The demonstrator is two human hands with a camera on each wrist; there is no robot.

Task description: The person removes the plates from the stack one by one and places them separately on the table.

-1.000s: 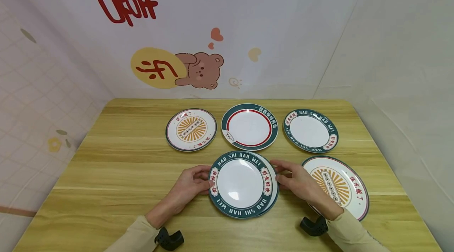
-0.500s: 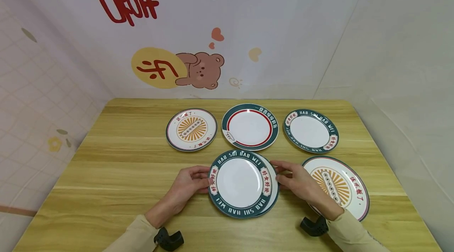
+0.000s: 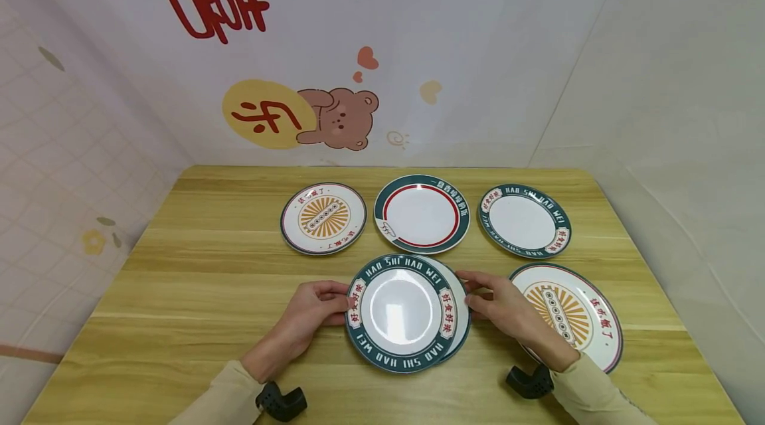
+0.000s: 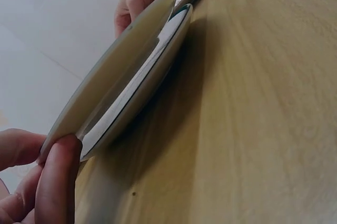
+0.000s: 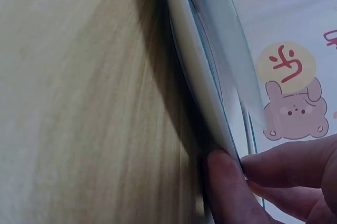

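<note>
In the head view, a round plate with a dark green lettered rim (image 3: 400,312) lies over a second plate (image 3: 460,319), which shows only as a crescent at its right. My left hand (image 3: 307,319) pinches the upper plate's left rim between thumb and fingers. The left wrist view shows that plate's pale underside (image 4: 105,76) raised at a slant, with a gap above the lower plate. My right hand (image 3: 502,305) pinches the lower plate's right edge. In the right wrist view, thumb and fingers (image 5: 289,168) meet across its rim.
Behind stand a small sunburst plate (image 3: 323,219), a green plate with a red ring (image 3: 422,214) and another green lettered plate (image 3: 525,220). A larger sunburst plate (image 3: 597,345) lies under my right forearm. Everything rests on a wooden table (image 3: 197,265) before a printed cloth wall (image 3: 478,46).
My left hand and the upper plate have shifted slightly left and toward me, baring more of the lower plate. My right hand and the lower plate have stayed in place.
</note>
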